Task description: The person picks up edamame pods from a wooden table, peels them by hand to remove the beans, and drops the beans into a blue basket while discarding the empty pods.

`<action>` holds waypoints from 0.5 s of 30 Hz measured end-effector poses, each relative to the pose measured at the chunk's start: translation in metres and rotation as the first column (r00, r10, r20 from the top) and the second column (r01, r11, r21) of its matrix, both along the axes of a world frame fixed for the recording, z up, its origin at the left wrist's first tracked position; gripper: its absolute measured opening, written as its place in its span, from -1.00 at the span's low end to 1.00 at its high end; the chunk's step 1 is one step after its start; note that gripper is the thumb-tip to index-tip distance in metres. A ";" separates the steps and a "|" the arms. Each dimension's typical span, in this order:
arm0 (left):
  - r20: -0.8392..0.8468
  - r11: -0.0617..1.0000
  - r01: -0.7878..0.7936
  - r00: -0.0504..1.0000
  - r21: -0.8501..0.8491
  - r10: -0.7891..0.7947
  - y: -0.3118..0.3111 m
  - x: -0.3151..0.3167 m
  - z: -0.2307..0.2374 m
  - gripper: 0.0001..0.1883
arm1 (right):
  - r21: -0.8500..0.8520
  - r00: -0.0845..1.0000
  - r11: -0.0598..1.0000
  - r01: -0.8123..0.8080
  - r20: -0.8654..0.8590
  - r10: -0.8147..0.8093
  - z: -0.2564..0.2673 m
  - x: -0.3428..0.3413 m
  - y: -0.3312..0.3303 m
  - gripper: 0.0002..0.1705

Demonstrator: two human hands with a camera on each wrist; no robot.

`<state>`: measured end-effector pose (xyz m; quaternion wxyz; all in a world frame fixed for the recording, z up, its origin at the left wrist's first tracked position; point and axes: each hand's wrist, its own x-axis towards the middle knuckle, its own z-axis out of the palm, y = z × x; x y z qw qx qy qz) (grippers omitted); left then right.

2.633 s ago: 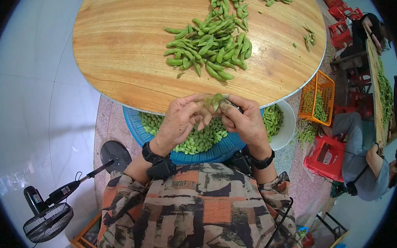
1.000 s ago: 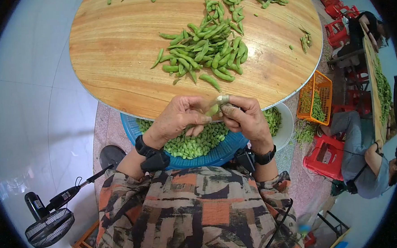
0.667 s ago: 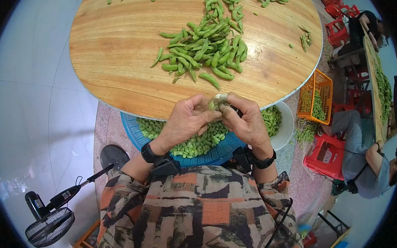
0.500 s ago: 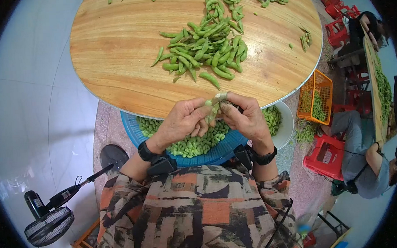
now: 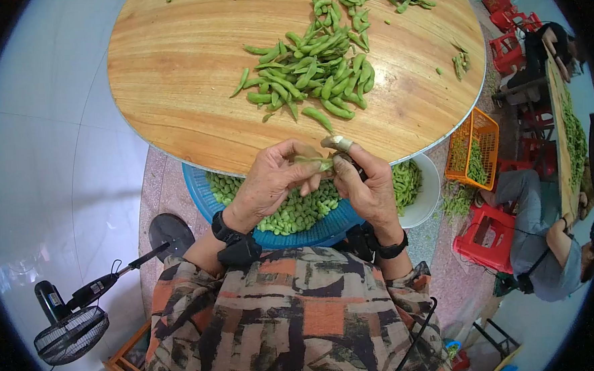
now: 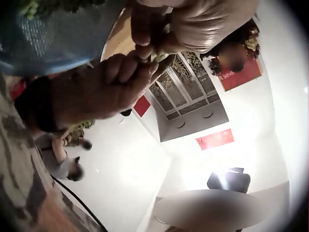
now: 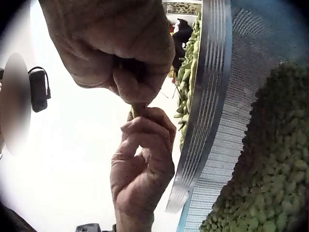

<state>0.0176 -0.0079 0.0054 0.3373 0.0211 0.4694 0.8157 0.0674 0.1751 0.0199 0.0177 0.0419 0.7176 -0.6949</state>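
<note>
Head view: The left hand (image 5: 267, 187) and the right hand (image 5: 370, 192) meet in front of the near edge of the counter (image 5: 170, 78). One soybean pod (image 5: 323, 163) lies between them. The left grip is closed in a pinch on one end; the right grip is closed at the other end, with the index finger raised. A pale covering (image 5: 337, 142) sits on that fingertip.

Containers: The blue basin (image 5: 343, 225) stands beneath the hands, partly under the counter edge, and contains shelled beans (image 5: 298, 213). The white bucket (image 5: 433, 188) to its right contains green pods (image 5: 405, 181); whether these are whole or split cannot be determined. The orange crate (image 5: 489, 135), further right, also contains green material (image 5: 476, 159). A pile of soybean pods (image 5: 311, 70) rests directly on the counter. A red stool (image 5: 484, 237) and a pedestal fan (image 5: 73, 331) appear in this view only.

Left wrist view: Fingertips of both hands converge on the pod. Part of the basin is visible at upper left. This view alone shows a barred window (image 6: 186, 82) and a red wall panel (image 6: 215, 139).

Right wrist view: Both grips are closed at the pod. This view reveals the mesh wall of the basin and the grooved trim (image 7: 207, 92) beside the piled pods, details indistinct from the head.
</note>
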 end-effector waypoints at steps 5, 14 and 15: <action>-0.138 0.913 0.136 0.970 -0.384 -0.203 -0.007 -0.007 0.017 -0.77 | 0.280 0.987 0.960 -0.019 -0.148 0.063 -0.002 0.000 -0.001 -0.62; -0.249 0.898 0.300 0.888 -0.322 -0.386 -0.009 -0.002 0.012 -0.69 | 0.510 0.853 0.860 0.010 -0.452 0.259 0.005 0.004 -0.001 -0.58; -0.237 0.916 0.276 0.907 -0.290 -0.348 -0.006 0.001 0.014 -0.69 | 0.428 0.870 0.904 -0.001 -0.445 0.212 0.002 0.002 0.000 -0.57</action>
